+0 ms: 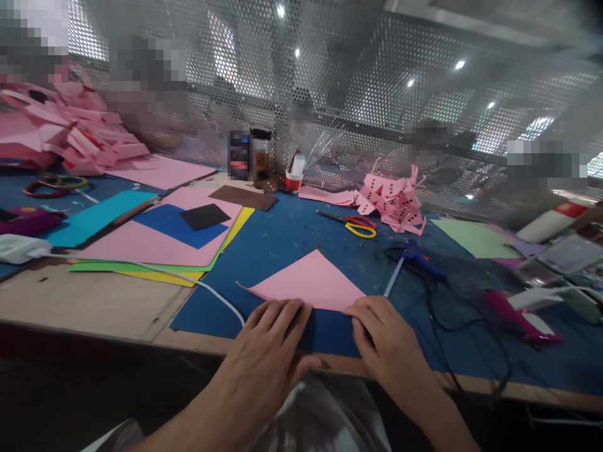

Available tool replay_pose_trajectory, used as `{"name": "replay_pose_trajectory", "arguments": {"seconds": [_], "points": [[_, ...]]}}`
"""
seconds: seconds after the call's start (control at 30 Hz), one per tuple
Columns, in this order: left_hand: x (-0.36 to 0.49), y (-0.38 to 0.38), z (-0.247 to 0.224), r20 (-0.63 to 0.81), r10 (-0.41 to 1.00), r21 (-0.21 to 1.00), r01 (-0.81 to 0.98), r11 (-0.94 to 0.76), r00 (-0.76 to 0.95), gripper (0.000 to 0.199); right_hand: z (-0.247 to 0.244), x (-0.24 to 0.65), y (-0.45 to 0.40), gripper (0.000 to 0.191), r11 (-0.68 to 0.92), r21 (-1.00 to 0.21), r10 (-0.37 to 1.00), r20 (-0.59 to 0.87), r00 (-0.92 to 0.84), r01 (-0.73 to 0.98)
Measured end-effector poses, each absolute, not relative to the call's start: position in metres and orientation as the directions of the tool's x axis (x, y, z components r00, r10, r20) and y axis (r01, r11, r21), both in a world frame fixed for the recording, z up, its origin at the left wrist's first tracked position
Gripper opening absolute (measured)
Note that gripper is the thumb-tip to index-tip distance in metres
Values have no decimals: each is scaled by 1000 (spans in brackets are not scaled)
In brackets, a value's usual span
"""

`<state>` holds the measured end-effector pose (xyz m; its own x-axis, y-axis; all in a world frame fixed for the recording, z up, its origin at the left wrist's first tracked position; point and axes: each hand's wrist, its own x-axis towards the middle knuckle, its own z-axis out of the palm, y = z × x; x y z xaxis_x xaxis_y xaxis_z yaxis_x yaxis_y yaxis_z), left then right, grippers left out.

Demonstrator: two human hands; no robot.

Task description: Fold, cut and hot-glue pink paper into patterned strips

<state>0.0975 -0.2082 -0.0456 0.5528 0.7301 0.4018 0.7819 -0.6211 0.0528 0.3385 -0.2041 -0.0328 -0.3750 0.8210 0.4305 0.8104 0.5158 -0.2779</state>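
A sheet of pink paper [313, 282], roughly triangular with its point away from me, lies on the blue mat. Its left tip curls up slightly. My left hand [271, 339] rests its fingers along the near edge, left of the middle, with the thumb held apart below. At the right end of that edge, my right hand [384, 333] has its fingers bent over the paper and the thumb drawn in against them. Both hands cover parts of the near edge.
A blue glue gun [419, 259] with a black cable lies at right. Red-and-yellow scissors [360, 226] and pink dotted cut-outs [391, 198] are beyond the paper. Stacked coloured sheets [164, 248] lie left, crossed by a white cable [211, 292]. A perforated metal screen [330, 94] stands behind.
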Motion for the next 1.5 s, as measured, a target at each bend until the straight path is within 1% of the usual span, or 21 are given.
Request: {"name": "replay_pose_trajectory", "arguments": {"seconds": [0.4, 0.57, 0.93, 1.17, 1.5], "points": [[93, -210, -48, 377, 733, 70, 771, -633, 567, 57, -33, 339, -205, 25, 516, -274, 821, 427, -378, 812], [94, -209, -47, 398, 736, 82, 778, -623, 548, 58, -33, 339, -205, 26, 521, -284, 820, 426, -381, 805], [87, -210, -47, 393, 729, 42, 781, -623, 561, 60, -36, 340, -203, 27, 528, -282, 812, 443, -379, 801], [84, -208, -44, 426, 715, 25, 783, -622, 554, 60, -35, 339, -202, 29, 521, -281, 817, 438, -376, 806], [84, -209, -45, 418, 722, 40, 783, -620, 551, 60, -34, 339, -203, 30, 531, -285, 811, 444, -381, 798]]}}
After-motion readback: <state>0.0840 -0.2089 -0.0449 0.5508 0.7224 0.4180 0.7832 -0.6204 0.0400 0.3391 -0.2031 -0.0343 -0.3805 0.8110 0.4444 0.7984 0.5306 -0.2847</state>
